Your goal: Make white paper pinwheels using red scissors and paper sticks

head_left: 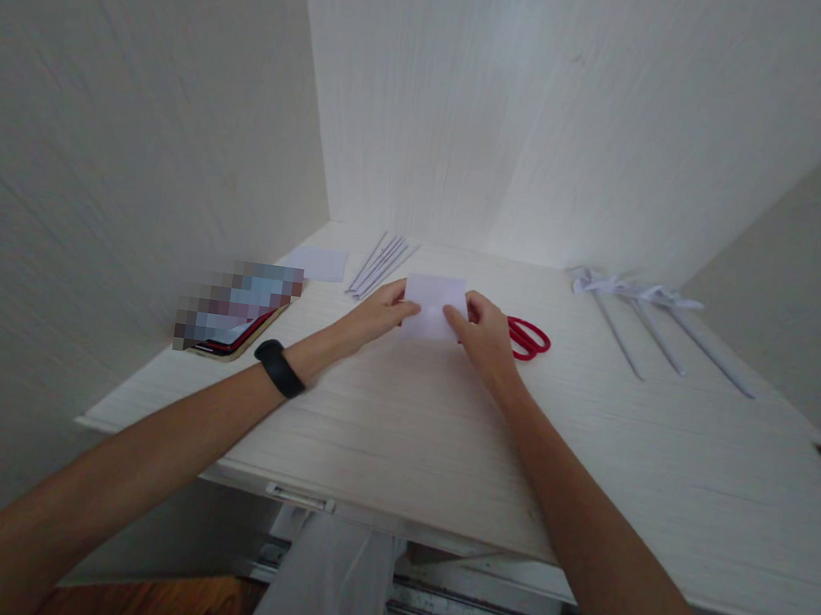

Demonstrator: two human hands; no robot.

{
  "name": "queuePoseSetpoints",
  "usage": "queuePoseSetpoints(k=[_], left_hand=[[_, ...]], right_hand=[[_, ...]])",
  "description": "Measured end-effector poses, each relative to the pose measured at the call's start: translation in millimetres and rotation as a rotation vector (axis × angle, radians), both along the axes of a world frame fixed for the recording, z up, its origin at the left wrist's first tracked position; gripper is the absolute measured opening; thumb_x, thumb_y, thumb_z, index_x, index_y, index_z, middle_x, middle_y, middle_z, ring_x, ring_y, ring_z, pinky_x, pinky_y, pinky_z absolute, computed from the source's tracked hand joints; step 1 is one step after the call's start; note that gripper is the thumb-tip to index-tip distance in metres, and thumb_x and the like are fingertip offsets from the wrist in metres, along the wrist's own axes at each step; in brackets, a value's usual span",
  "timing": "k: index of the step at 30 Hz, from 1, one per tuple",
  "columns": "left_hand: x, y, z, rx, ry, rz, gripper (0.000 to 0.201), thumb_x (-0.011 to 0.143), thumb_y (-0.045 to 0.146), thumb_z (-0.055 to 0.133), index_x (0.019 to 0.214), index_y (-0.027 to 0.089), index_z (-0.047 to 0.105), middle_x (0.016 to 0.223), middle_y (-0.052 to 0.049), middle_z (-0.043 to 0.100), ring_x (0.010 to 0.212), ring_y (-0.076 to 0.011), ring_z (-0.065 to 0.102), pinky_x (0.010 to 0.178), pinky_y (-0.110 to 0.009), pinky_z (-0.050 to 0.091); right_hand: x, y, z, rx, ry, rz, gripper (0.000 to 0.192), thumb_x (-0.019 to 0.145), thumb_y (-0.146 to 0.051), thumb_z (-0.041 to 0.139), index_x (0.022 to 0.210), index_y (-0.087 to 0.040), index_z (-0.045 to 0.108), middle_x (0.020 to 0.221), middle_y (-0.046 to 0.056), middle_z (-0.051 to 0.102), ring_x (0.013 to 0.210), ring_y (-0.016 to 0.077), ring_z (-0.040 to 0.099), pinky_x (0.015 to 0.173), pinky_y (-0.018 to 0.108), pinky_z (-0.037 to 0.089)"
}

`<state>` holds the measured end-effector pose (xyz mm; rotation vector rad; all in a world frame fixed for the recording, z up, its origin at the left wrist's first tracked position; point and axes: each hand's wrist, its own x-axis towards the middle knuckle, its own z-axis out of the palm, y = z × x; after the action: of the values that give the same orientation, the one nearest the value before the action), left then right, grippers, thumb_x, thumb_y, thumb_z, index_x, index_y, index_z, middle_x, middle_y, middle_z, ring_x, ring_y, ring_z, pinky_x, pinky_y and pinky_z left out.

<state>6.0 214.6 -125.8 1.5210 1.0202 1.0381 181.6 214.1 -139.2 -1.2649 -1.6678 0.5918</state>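
Observation:
A small white sheet of paper (435, 303) lies on the pale desk (662, 462), gripped from both sides. My left hand (377, 315) pinches its left edge with the fingertips; a black band sits on that wrist. My right hand (483, 335) holds the paper's right edge, thumb on top. Red-handled scissors (529, 338) lie just right of my right hand, partly hidden behind it.
Several thin rolled paper sticks (381, 265) lie behind the paper at the back. A second white sheet (319, 263) and a phone (239, 317) rest at the left. Paper sticks with bows (643, 318) lie at the right. Walls close in on three sides.

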Motion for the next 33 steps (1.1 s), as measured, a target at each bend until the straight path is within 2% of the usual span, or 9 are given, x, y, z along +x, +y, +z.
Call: queuePoseSetpoints(k=[3, 7, 15, 22, 28, 33], left_hand=[[-2.0, 2.5, -2.6, 0.003, -0.018, 0.046, 0.026, 0.073, 0.028, 0.064, 0.095, 0.015, 0.063, 0.092, -0.006, 0.067, 0.085, -0.0183, 0.06, 0.075, -0.031, 0.046], [-4.6, 4.9, -5.3, -0.02, -0.083, 0.046, 0.029, 0.069, 0.03, 0.071, 0.092, 0.013, 0.065, 0.089, -0.007, 0.07, 0.081, -0.0189, 0.062, 0.073, -0.031, 0.046], [-4.9, 0.4, 0.7, -0.145, -0.189, 0.046, 0.027, 0.068, 0.024, 0.075, 0.092, 0.013, 0.069, 0.092, -0.008, 0.073, 0.081, -0.0181, 0.066, 0.078, -0.031, 0.049], [-6.5, 0.6, 1.0, -0.169, -0.285, -0.032, 0.023, 0.073, 0.022, 0.073, 0.095, 0.015, 0.07, 0.104, -0.009, 0.073, 0.092, -0.0195, 0.067, 0.083, -0.03, 0.05], [-5.8, 0.8, 2.1, -0.187, -0.35, -0.045, 0.019, 0.07, 0.017, 0.071, 0.089, 0.012, 0.07, 0.091, -0.008, 0.072, 0.084, -0.0177, 0.066, 0.079, -0.028, 0.05], [-3.5, -0.7, 5.2, -0.204, -0.424, -0.014, 0.02, 0.068, 0.012, 0.068, 0.088, 0.011, 0.07, 0.09, -0.008, 0.071, 0.085, -0.0177, 0.065, 0.083, -0.029, 0.05]], right_hand=[[-0.1, 2.7, -2.4, -0.029, 0.104, 0.054, 0.014, 0.073, -0.033, 0.058, 0.078, -0.021, 0.052, 0.071, 0.0, 0.056, 0.068, 0.017, 0.054, 0.063, 0.031, 0.045], [-0.9, 6.5, -5.5, -0.072, 0.316, 0.192, 0.021, 0.068, -0.03, 0.062, 0.085, -0.021, 0.054, 0.09, 0.004, 0.066, 0.084, 0.0194, 0.063, 0.078, 0.035, 0.05], [0.4, 7.1, -4.3, -0.029, 0.42, 0.298, 0.03, 0.067, -0.03, 0.065, 0.095, -0.021, 0.057, 0.099, 0.006, 0.068, 0.094, 0.0211, 0.065, 0.085, 0.038, 0.051], [-0.2, 1.6, 0.0, 0.034, 0.326, 0.344, 0.028, 0.074, -0.031, 0.063, 0.099, -0.02, 0.062, 0.104, 0.006, 0.066, 0.098, 0.02, 0.061, 0.086, 0.035, 0.049], [-1.1, -7.1, 5.0, 0.123, 0.159, 0.353, 0.023, 0.078, -0.021, 0.058, 0.098, -0.023, 0.069, 0.105, 0.007, 0.062, 0.089, 0.0176, 0.057, 0.071, 0.029, 0.049], [-0.3, -9.3, 6.8, 0.239, 0.063, 0.335, 0.034, 0.075, -0.009, 0.052, 0.097, -0.026, 0.072, 0.104, 0.007, 0.059, 0.091, 0.0182, 0.055, 0.067, 0.028, 0.048]])
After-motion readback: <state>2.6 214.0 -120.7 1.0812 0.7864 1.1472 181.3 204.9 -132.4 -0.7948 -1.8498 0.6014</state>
